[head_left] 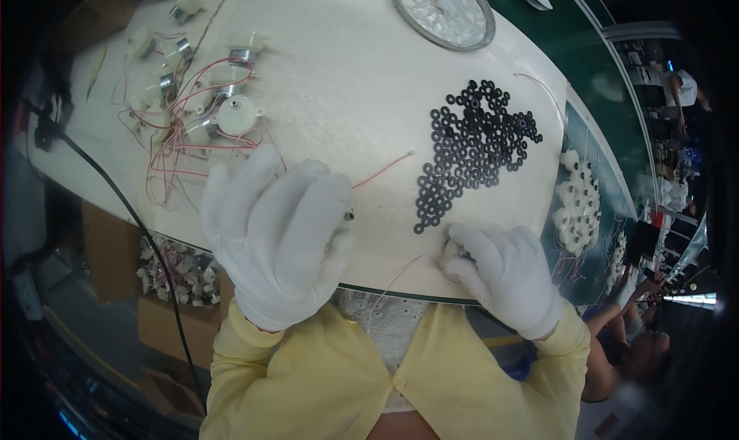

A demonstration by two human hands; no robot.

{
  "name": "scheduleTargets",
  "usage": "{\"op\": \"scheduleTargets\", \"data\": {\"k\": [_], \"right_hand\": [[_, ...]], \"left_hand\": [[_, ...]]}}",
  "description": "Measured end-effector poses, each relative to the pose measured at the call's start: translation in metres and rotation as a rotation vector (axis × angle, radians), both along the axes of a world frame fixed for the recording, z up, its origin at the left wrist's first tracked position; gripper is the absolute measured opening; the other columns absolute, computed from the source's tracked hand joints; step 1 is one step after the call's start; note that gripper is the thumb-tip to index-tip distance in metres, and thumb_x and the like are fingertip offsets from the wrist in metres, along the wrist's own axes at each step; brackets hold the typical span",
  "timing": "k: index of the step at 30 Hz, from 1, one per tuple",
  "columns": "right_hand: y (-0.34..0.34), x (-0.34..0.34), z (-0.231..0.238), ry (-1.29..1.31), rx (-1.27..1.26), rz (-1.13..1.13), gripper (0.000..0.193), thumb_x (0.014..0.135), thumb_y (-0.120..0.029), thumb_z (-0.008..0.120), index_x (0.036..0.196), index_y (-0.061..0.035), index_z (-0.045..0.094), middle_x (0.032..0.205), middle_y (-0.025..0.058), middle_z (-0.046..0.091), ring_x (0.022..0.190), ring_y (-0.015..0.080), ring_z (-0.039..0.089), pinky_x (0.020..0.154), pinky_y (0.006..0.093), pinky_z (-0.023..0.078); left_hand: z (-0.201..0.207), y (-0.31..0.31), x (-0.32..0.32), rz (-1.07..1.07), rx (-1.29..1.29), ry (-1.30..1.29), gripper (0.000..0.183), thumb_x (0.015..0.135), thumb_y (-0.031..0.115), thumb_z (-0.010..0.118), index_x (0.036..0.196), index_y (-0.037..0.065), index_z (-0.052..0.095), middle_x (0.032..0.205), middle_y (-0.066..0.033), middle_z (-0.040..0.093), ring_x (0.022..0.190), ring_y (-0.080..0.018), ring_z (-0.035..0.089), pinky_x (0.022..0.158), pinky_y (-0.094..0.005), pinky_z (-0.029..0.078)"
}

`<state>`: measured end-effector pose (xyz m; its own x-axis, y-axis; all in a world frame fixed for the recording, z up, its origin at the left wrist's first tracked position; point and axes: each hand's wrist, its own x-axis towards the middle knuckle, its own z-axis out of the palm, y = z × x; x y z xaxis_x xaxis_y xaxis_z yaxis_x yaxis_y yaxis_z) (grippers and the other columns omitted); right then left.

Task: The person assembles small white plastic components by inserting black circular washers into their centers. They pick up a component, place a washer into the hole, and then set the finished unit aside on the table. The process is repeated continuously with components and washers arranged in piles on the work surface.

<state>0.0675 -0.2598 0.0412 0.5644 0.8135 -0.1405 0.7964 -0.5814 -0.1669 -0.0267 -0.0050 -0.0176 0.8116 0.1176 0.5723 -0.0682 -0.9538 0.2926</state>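
Observation:
White gloves cover both my hands. My left hand [281,236] is raised over the near edge of the table, its thumb side curled around a motor that the glove mostly hides. Only the motor's short metal shaft [349,215] pokes out by the thumb. A red wire [385,170] runs from behind this hand across the tabletop. At the table's near edge, right of centre, my right hand [504,278] has its fingers pinched together on something mostly hidden. From them a thin wire [408,266] loops down to the left. Beyond that hand lie many small black rings [469,147], spread flat.
Motors with white housings and tangled red wires [204,101] crowd the table's far left. A round tray [446,13] lined with plastic stands at the back. White parts [577,205] sit on a green surface at right. Below left, a cardboard box [115,247] stands beside more motors.

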Motion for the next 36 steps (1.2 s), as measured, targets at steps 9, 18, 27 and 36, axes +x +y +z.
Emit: {"op": "scheduleTargets", "data": {"k": [9, 18, 27, 36], "right_hand": [[-0.053, 0.003, -0.024, -0.180, 0.111, -0.387, 0.025, 0.090, -0.006, 0.066, 0.114, -0.0091, 0.070, 0.083, 0.0075, 0.072, 0.061, 0.0278, 0.061, 0.061, 0.0354, 0.047], [-0.045, -0.008, -0.003, -0.119, 0.250, -0.472, 0.043, 0.084, -0.026, 0.077, 0.121, -0.0091, 0.066, 0.076, 0.0070, 0.068, 0.062, 0.0280, 0.063, 0.059, 0.0387, 0.047], [-0.106, -0.008, 0.018, -0.022, 0.293, -0.595, 0.040, 0.075, -0.017, 0.079, 0.113, -0.0093, 0.068, 0.080, 0.0052, 0.066, 0.069, 0.0263, 0.064, 0.063, 0.0361, 0.048], [-0.267, -0.007, -0.011, -0.102, 0.390, -1.044, 0.061, 0.079, -0.003, 0.076, 0.138, -0.0075, 0.063, 0.101, 0.0052, 0.066, 0.070, 0.0112, 0.056, 0.067, 0.0266, 0.049]], "left_hand": [[-0.011, -0.002, -0.001, -0.028, -0.053, -0.041, 0.032, 0.101, 0.029, 0.054, 0.123, 0.008, 0.065, 0.118, -0.0080, 0.067, 0.120, -0.0346, 0.057, 0.108, -0.0550, 0.034], [-0.011, -0.003, -0.003, -0.010, -0.037, -0.006, 0.037, 0.105, 0.027, 0.049, 0.127, 0.001, 0.062, 0.119, -0.0115, 0.065, 0.124, -0.0392, 0.056, 0.110, -0.0571, 0.036], [-0.010, -0.002, -0.006, -0.007, -0.010, 0.014, 0.043, 0.110, 0.025, 0.045, 0.138, -0.006, 0.052, 0.121, -0.0176, 0.066, 0.127, -0.0406, 0.053, 0.110, -0.0507, 0.039], [-0.025, 0.001, -0.010, -0.010, -0.432, 0.009, 0.050, 0.111, 0.030, 0.043, 0.147, -0.005, 0.044, 0.133, -0.0210, 0.057, 0.123, -0.0340, 0.055, 0.100, -0.0460, 0.050]]}}
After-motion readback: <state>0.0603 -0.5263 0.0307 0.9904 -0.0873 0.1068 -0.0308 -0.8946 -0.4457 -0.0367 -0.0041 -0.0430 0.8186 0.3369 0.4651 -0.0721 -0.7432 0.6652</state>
